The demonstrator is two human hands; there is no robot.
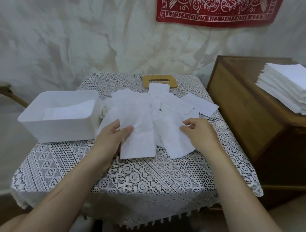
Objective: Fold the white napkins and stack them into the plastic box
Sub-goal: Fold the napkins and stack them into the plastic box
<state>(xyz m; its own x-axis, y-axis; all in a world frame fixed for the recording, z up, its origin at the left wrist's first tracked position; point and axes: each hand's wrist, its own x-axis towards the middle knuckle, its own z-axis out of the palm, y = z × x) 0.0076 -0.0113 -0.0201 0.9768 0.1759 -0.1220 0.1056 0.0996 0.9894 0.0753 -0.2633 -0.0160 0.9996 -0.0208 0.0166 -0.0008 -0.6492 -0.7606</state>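
Several loose white napkins lie spread over the middle of the lace-covered table. My left hand holds the left edge of a long folded napkin, thumb on top and fingers beneath. My right hand rests on another napkin to the right, its fingers curled and pinching at the paper. A white plastic box stands at the table's left with folded napkins lying inside.
A wooden lid with a slot lies at the table's back, partly under napkins. A wooden cabinet stands to the right with a tall stack of white napkins on top. A red banner hangs on the wall.
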